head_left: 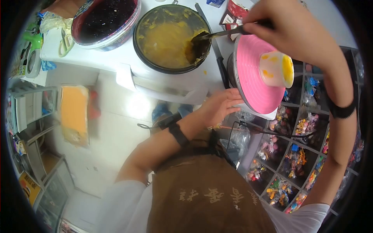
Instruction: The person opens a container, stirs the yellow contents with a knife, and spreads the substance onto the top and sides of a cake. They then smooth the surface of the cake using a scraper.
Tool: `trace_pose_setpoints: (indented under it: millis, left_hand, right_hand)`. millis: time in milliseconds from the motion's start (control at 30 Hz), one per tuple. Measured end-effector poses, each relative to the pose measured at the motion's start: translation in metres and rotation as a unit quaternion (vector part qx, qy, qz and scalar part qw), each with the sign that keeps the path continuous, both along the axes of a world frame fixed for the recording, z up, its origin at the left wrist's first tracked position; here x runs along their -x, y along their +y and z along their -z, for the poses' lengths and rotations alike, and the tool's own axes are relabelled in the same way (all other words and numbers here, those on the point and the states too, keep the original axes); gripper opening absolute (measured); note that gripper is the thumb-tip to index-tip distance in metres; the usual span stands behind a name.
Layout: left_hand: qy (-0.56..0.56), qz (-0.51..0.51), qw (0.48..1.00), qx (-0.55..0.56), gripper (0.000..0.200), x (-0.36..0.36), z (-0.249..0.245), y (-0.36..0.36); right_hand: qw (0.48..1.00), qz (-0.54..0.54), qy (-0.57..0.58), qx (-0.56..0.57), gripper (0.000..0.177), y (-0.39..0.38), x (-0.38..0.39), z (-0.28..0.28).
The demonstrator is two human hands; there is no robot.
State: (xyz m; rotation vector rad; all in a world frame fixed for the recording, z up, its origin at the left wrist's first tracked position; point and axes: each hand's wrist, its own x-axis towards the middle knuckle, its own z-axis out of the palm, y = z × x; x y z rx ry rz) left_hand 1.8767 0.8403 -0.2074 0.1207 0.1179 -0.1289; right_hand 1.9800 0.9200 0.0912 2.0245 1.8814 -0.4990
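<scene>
The left hand (219, 106)'s grip is loosely spread beside the pink turntable (250, 77), which bears 1 white, yellow-smeared cylinder (272, 70). The right hand (278, 29)'s grip is closed round a spatula (223, 33) dipping into the bowl (171, 71) of yellow liquid (163, 39) on the bench (110, 60); leftward, 1 tub (114, 46) holds something dark, glossy.

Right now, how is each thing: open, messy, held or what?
Right hand: closed around the spatula.
Left hand: open, at the turntable edge.
Spatula: held, its end in the bowl.
Turntable: bearing the white cylinder.
White cylinder: smeared with yellow.
Bowl: uncovered, yellow stuff inside.
Bucket: uncovered, dark stuff inside.
Colourful trinkets: in separate heaps.
</scene>
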Motion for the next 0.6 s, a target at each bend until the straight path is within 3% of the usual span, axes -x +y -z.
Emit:
trace_pose_setpoints:
  millis: [67,200,233,333,433,600]
  left_hand:
    - [-0.001,-0.001,1.0,0.0,0.049,0.0,-0.001,0.001]
    - [-0.017,-0.006,1.0,-0.016,0.051,0.001,-0.004,0.003]
    - [-0.02,-0.008,1.0,-0.022,0.051,0.002,-0.003,0.004]
    - [-0.016,-0.017,1.0,-0.008,0.052,0.001,0.0,0.003]
    - [-0.01,-0.011,1.0,-0.024,0.051,0.0,-0.004,0.007]
    - [-0.022,-0.004,0.999,-0.035,0.05,0.001,-0.009,0.013]
  right_hand:
    - [1.0,-0.013,-0.013,0.019,0.021,0.017,0.009,0.009]
    - [0.986,0.027,0.142,0.085,0.02,0.034,-0.064,0.034]
    - [0.973,0.133,0.158,0.104,0.019,0.031,-0.063,0.023]
    - [0.943,0.24,0.212,0.094,0.016,0.001,-0.115,0.017]
    - [0.921,0.271,0.277,0.045,0.033,-0.034,-0.132,0.004]
    - [0.886,0.332,0.325,0.007,0.03,-0.084,-0.148,-0.02]
